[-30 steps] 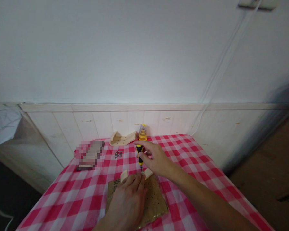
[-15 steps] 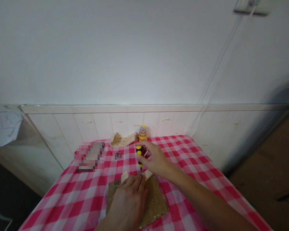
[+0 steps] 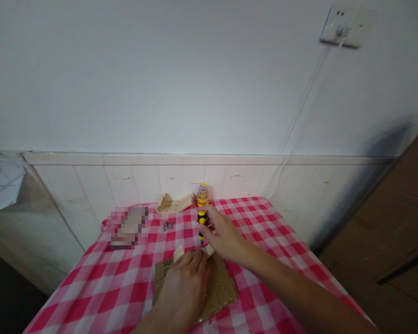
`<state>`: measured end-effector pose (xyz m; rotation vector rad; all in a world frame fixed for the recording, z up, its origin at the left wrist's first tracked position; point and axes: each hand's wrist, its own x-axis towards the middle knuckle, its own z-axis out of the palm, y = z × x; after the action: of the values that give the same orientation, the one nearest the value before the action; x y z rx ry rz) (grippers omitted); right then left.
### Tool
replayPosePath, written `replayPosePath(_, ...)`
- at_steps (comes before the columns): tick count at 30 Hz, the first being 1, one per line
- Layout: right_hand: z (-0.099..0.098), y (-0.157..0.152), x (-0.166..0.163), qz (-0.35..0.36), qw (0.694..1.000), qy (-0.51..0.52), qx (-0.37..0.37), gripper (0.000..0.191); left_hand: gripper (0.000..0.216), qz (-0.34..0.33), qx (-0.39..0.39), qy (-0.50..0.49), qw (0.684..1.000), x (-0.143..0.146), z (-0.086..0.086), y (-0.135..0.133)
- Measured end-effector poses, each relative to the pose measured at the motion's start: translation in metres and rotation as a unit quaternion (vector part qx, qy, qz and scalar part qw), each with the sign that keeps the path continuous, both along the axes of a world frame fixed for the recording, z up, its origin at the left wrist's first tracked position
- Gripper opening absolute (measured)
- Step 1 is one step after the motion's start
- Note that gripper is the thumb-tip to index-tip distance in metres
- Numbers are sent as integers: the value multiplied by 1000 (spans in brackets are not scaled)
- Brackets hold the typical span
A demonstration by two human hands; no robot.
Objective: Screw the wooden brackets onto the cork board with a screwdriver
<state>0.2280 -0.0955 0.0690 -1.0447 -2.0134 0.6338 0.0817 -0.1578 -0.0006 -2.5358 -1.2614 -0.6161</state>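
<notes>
My right hand point(image 3: 220, 232) is closed round a yellow and black screwdriver point(image 3: 202, 221), which stands upright with its tip down by the fingertips of my left hand. My left hand point(image 3: 190, 280), its fingers close together, grips a pale wooden piece point(image 3: 179, 253) from above. Most of that piece is hidden under the hand; one end shows to the left and another pale end point(image 3: 209, 250) to the right. Beneath lies a brown cardboard sheet point(image 3: 220, 283) dotted with small holes. Whatever the screwdriver tip meets is too small to make out.
Behind the hands, several small metal screws point(image 3: 168, 226) lie on the red checked tablecloth point(image 3: 261, 260). A curved wooden part point(image 3: 176, 204) and a yellow-capped clear container point(image 3: 202, 195) stand by the wall. A blurred-out object point(image 3: 128, 227) lies to the left.
The camera view has shifted slightly, bringing more of the wall socket into sight. Both hands keep their places, the screwdriver still upright in my right hand.
</notes>
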Motion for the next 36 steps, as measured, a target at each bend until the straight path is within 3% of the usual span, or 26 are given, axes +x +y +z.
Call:
replayPosePath(4,-24,-10,-3,-24,994,107,5,43,25,-10,-1,0,1000,-1,0,1)
replayPosePath(10,-46,-9,-5,-24,984,169,47,50,22,-13,4,16,1000,-2,0,2)
replayPosePath(21,-47,-3,-3,-68,983,113,124,50,18,-12,1,13,1000,0,2,2)
replayPosePath(36,-42,-10,2,-59,981,88,165,55,24,-2,-29,-7,1000,1,3,1)
